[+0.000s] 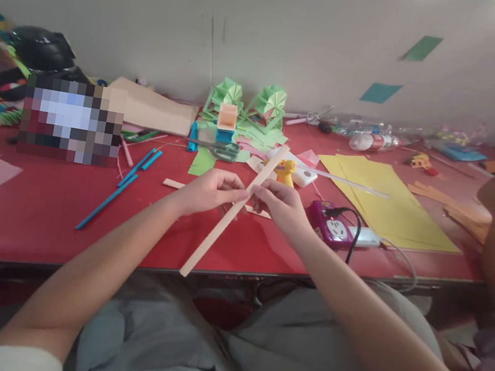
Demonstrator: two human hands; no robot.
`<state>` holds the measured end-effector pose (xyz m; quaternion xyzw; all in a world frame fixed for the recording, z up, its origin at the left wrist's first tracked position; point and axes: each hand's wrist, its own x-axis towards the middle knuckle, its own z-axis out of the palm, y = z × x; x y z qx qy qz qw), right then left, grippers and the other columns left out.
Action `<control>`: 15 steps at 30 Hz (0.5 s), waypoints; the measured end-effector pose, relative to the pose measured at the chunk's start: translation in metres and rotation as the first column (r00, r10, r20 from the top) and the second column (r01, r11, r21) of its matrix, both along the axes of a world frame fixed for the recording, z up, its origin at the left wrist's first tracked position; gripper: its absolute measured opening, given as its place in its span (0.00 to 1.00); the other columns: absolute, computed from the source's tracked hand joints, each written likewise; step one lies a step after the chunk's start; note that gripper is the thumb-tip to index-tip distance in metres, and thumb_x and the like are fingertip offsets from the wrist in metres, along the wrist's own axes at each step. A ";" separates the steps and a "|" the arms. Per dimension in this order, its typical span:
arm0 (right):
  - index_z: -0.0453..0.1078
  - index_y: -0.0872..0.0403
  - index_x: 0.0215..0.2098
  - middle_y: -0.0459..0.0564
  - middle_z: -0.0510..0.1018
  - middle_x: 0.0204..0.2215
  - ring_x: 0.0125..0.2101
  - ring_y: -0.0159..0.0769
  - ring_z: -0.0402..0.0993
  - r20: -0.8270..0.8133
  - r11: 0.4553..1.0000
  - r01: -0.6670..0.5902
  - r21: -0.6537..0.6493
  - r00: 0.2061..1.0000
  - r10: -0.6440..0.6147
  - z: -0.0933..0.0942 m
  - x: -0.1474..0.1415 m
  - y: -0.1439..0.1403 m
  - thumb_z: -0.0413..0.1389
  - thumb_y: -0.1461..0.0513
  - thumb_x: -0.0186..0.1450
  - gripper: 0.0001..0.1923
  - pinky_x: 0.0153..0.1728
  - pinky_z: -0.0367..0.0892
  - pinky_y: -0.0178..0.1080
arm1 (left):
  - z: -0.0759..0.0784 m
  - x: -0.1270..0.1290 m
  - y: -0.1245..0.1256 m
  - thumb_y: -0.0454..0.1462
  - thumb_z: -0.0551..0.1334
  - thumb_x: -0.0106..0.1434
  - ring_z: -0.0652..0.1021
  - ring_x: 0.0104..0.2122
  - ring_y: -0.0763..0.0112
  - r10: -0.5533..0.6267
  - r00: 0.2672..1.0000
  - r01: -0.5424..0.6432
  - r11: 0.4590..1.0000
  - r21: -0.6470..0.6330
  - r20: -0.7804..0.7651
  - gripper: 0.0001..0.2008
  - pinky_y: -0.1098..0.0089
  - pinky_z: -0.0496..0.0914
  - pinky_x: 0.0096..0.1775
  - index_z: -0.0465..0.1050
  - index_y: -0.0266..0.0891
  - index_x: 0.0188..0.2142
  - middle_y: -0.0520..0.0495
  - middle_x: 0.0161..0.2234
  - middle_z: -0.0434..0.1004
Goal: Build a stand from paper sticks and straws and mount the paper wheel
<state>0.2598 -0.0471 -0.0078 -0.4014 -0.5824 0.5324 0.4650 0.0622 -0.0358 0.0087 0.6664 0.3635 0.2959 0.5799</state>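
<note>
Both hands, left hand (208, 191) and right hand (282, 207), are pinching a long tan paper strip (233, 212) mid-frame above the red desk (35, 207); keeping fingertips close should be steadying any fold.

No writing, label, brand, number or sign can be read anywhere in the frame; the bottle's label at upper right is too blurred.

Layout around the power strip (334, 227)

Paper sheets (387, 202) lie right of it on the desk (35, 207); scissors (220, 150) left behind; bottle (371, 141) farther behind.
</note>
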 end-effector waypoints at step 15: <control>0.74 0.53 0.32 0.50 0.77 0.29 0.31 0.37 0.73 0.373 0.921 0.040 0.389 0.907 -0.197 -0.013 0.000 0.000 0.57 0.55 0.67 0.11 0.35 0.70 0.42 | -0.021 0.006 0.010 0.42 0.71 0.58 0.83 0.28 0.63 0.046 0.998 -0.031 0.962 -0.270 0.049 0.13 0.66 0.78 0.33 0.76 0.34 0.34 0.42 0.28 0.83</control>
